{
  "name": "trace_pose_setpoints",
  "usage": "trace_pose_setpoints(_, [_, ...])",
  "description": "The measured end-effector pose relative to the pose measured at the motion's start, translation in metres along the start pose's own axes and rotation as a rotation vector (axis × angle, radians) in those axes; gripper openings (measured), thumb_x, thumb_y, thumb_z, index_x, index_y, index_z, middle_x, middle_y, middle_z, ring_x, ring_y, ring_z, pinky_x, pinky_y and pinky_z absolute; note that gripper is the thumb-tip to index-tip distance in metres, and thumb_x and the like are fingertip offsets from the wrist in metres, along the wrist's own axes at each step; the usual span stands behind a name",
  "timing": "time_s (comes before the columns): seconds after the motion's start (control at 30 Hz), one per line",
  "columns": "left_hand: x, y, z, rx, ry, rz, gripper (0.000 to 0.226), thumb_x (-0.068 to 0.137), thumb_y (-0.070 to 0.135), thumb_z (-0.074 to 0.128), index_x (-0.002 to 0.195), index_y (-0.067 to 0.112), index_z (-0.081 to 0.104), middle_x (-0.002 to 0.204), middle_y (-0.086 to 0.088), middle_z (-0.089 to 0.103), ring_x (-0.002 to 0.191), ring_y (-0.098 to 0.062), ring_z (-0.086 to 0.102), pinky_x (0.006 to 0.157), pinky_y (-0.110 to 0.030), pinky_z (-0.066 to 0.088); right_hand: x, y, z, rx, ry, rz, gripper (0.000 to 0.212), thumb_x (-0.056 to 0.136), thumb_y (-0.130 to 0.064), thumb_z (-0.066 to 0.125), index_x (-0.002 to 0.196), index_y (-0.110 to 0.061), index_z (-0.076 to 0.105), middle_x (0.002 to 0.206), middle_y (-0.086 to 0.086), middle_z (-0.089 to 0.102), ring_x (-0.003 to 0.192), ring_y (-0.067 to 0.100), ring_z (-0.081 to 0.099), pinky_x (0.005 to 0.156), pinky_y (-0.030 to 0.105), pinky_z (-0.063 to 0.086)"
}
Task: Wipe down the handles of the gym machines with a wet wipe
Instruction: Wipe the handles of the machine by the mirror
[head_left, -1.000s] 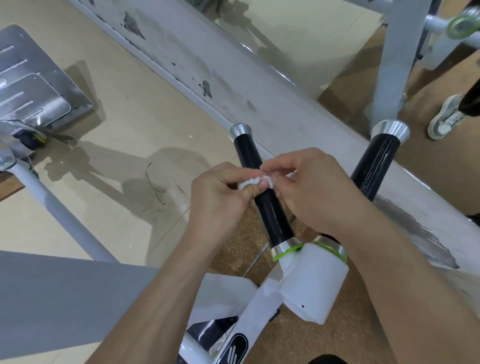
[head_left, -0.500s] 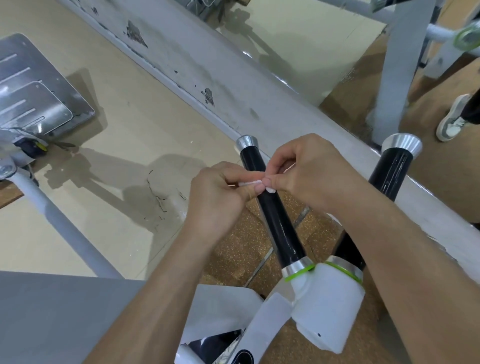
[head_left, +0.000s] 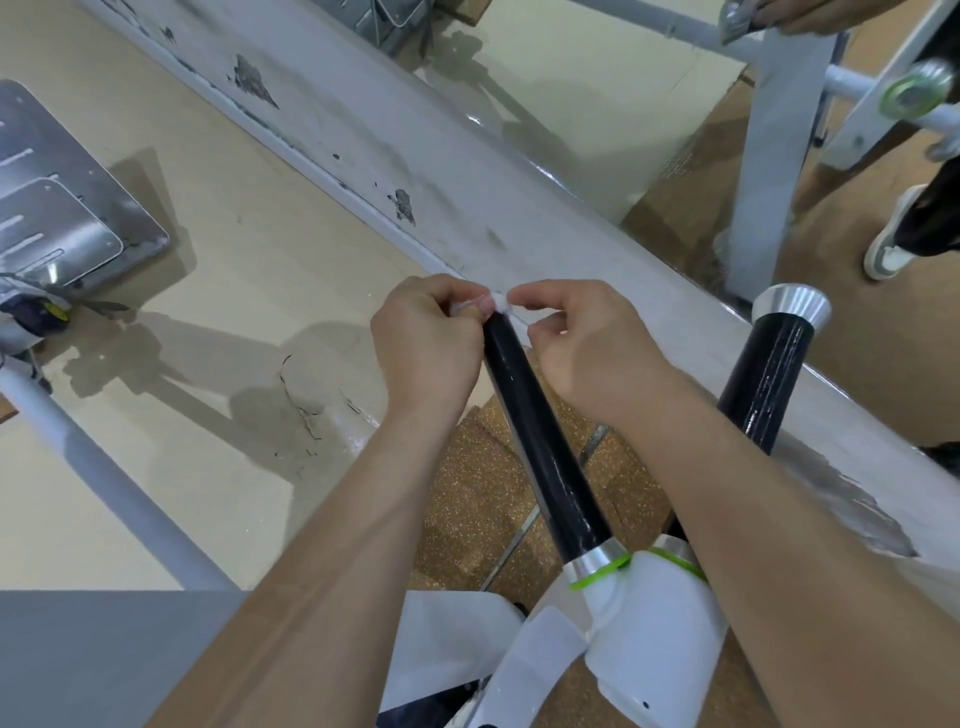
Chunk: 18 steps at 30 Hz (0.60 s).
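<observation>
Both hands meet at the far tip of the left black handle (head_left: 540, 441). Left hand (head_left: 426, 348) curled, fingers (head_left: 470, 306) pressed together, pinching one end of a small white wet wipe (head_left: 501, 302). Right hand (head_left: 587, 348) just beside it, fingers (head_left: 535, 301) pinching the wipe's other end. Wipe bunched small, sitting on the handle's top end, covering the cap there; most of it hidden by the fingertips.

Handle runs from a silver collar with a green ring (head_left: 597, 564) up and away, tilted left. Second black handle (head_left: 769, 374) to the right, apart from both hands, its silver end cap (head_left: 790, 304) bare. Both handles rise out of a white machine housing (head_left: 649, 649).

Below: speckled brown rubber flooring (head_left: 467, 499), pale floor (head_left: 218, 270), a scuffed grey beam (head_left: 467, 208) crossing diagonally. Metal foot plate (head_left: 67, 223) at far left. A shoe (head_left: 891, 234) at right edge.
</observation>
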<state>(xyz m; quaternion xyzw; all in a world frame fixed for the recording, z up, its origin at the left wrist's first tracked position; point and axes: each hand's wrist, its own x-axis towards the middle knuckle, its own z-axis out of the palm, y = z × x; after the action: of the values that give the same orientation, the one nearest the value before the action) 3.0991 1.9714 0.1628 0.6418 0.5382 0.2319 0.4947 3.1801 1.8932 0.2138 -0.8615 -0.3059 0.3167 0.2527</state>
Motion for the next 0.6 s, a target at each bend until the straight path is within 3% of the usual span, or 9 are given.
trace_pose_setpoints(0.07, [0.006, -0.001, -0.005, 0.069, 0.038, 0.044, 0.008, 0.081, 0.021, 0.069, 0.084, 0.025, 0.075, 0.080, 0.008, 0.064, 0.076, -0.008, 0.059, 0.067, -0.018, 0.040, -0.001, -0.002, -0.002, -0.024, 0.011, -0.031, 0.043, 0.096, -0.005, 0.041, 0.132, -0.024, 0.053, 0.135, -0.004, 0.051, 0.122, 0.013, 0.048, 0.098, 0.019, 0.034])
trace_pose_setpoints(0.13, [0.002, 0.000, -0.013, 0.070, -0.029, 0.101, 0.009, 0.081, 0.021, 0.070, 0.085, 0.026, 0.076, 0.079, 0.010, 0.065, 0.077, -0.007, 0.060, 0.070, -0.018, 0.043, -0.001, -0.001, -0.005, 0.041, 0.021, -0.054, 0.047, 0.094, 0.000, 0.038, 0.131, -0.024, 0.053, 0.130, -0.006, 0.053, 0.117, 0.010, 0.050, 0.100, 0.023, 0.040])
trace_pose_setpoints(0.23, [-0.022, 0.003, -0.017, 0.040, -0.224, 0.151, 0.012, 0.076, 0.019, 0.075, 0.077, 0.031, 0.075, 0.077, 0.011, 0.064, 0.074, -0.003, 0.058, 0.066, -0.012, 0.041, -0.001, 0.002, -0.004, 0.105, -0.008, -0.033, 0.041, 0.093, 0.001, 0.039, 0.118, -0.020, 0.064, 0.112, -0.004, 0.063, 0.099, 0.008, 0.059, 0.089, 0.017, 0.046])
trace_pose_setpoints(0.3, [-0.024, 0.002, -0.010, 0.064, -0.209, 0.144, 0.016, 0.075, 0.020, 0.076, 0.071, 0.035, 0.071, 0.073, 0.007, 0.059, 0.070, -0.004, 0.055, 0.061, -0.011, 0.038, -0.002, 0.002, -0.001, -0.002, -0.028, -0.077, 0.036, 0.094, -0.003, 0.042, 0.113, -0.021, 0.067, 0.104, -0.001, 0.066, 0.085, 0.007, 0.060, 0.071, 0.006, 0.044])
trace_pose_setpoints(0.33, [-0.020, 0.002, -0.005, 0.089, -0.161, 0.148, 0.016, 0.076, 0.020, 0.074, 0.071, 0.034, 0.070, 0.072, 0.006, 0.057, 0.069, -0.007, 0.055, 0.061, -0.013, 0.037, -0.002, 0.002, 0.000, -0.083, -0.018, -0.122, 0.036, 0.093, -0.005, 0.043, 0.113, -0.022, 0.067, 0.104, 0.001, 0.067, 0.085, 0.011, 0.060, 0.070, 0.011, 0.046])
trace_pose_setpoints(0.4, [-0.011, 0.007, 0.003, 0.163, -0.092, 0.160, 0.009, 0.080, 0.019, 0.069, 0.079, 0.028, 0.073, 0.077, 0.002, 0.059, 0.075, -0.012, 0.057, 0.065, -0.019, 0.038, 0.001, -0.002, -0.001, -0.253, -0.004, -0.174, 0.034, 0.091, -0.005, 0.044, 0.114, -0.021, 0.064, 0.105, 0.007, 0.067, 0.095, 0.024, 0.060, 0.081, 0.032, 0.050])
trace_pose_setpoints(0.43, [-0.007, 0.009, 0.005, 0.200, -0.093, 0.173, 0.009, 0.082, 0.020, 0.066, 0.085, 0.025, 0.073, 0.081, 0.001, 0.060, 0.079, -0.013, 0.058, 0.066, -0.022, 0.037, 0.004, -0.003, -0.003, -0.302, -0.006, -0.162, 0.033, 0.091, -0.006, 0.044, 0.115, -0.020, 0.063, 0.106, 0.008, 0.067, 0.097, 0.027, 0.060, 0.083, 0.037, 0.051])
trace_pose_setpoints(0.53, [0.000, 0.012, 0.000, 0.300, -0.236, 0.241, 0.016, 0.085, 0.021, 0.065, 0.099, 0.024, 0.070, 0.088, 0.004, 0.060, 0.083, -0.012, 0.055, 0.068, -0.021, 0.034, 0.017, -0.004, -0.012, -0.255, -0.005, -0.083, 0.028, 0.091, -0.015, 0.050, 0.111, -0.021, 0.068, 0.098, 0.003, 0.067, 0.081, 0.020, 0.059, 0.067, 0.026, 0.048])
trace_pose_setpoints(0.6, [0.004, 0.014, -0.008, 0.295, -0.303, 0.268, 0.031, 0.082, 0.017, 0.068, 0.112, 0.025, 0.065, 0.087, 0.006, 0.062, 0.081, -0.010, 0.057, 0.071, -0.019, 0.040, 0.022, -0.002, -0.014, -0.023, -0.048, 0.015, 0.017, 0.087, -0.022, 0.061, 0.097, -0.018, 0.074, 0.081, 0.003, 0.068, 0.068, 0.023, 0.061, 0.061, 0.029, 0.049])
